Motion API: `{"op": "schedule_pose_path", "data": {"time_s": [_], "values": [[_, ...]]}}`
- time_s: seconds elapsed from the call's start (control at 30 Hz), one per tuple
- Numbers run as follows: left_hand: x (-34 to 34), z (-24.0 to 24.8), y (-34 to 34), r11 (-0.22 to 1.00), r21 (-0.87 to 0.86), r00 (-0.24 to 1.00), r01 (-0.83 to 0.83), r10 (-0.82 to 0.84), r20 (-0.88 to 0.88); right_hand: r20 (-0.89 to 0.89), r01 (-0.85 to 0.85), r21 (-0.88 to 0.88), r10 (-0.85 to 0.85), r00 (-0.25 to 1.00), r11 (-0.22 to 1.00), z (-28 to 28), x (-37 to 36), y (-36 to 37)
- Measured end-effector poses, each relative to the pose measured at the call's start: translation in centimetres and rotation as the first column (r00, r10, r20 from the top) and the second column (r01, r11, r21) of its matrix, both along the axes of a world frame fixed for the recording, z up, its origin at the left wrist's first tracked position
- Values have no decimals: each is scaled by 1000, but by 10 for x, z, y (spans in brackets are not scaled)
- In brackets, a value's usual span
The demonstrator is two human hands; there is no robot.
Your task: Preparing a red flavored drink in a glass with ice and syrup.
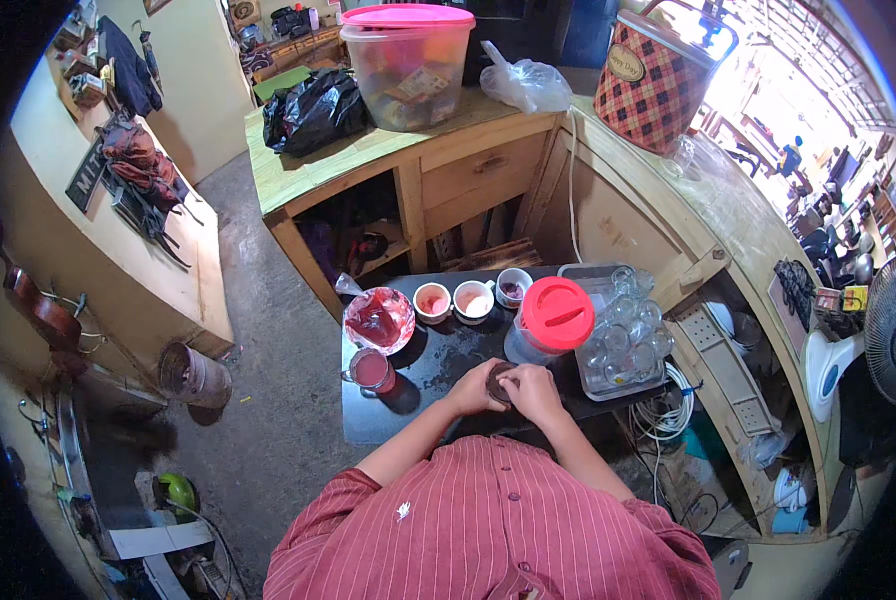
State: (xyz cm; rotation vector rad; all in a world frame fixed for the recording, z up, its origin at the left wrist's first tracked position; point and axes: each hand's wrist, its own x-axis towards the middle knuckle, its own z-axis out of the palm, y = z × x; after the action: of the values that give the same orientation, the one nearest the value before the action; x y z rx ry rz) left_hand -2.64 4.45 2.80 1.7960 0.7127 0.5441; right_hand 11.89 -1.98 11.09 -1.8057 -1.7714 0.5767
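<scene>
Left hand (475, 389): fingers curled round small dark object (499, 382)
Right hand (533, 391): fingers closed on it too
Red-lidded pitcher (556, 318): on dark surface (438, 368), just beyond right hand

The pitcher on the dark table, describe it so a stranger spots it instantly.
In front of the wooden counter stands a dark table. Between the white cups and the tray of glasses stands the pitcher. Unlike them, it wears a broad red lid.
</scene>
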Motion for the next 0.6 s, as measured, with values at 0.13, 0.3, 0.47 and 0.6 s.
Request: {"op": "schedule_pose_path", "data": {"time_s": [0.13, 0.3, 0.47, 0.6], "values": [[-1, -2, 1, 1000, -10, 1000, 0, 0, 4, 193, 140, 150, -168, 967, 979, 8, -4, 1], [2, -8, 1, 998, -51, 995, 25, -20, 95, 151, 72, 97, -86, 985, 993, 8, 1, -1], [0, -8, 2, 1000, -9, 1000, 5, -4, 19, 195, 138, -100, -117, 974, 985, 5, 4, -1], [0, -8, 1, 999, -32, 1000, -2, 2, 16, 144, 83, 138, -103, 984, 987, 3, 1, -2]]}}
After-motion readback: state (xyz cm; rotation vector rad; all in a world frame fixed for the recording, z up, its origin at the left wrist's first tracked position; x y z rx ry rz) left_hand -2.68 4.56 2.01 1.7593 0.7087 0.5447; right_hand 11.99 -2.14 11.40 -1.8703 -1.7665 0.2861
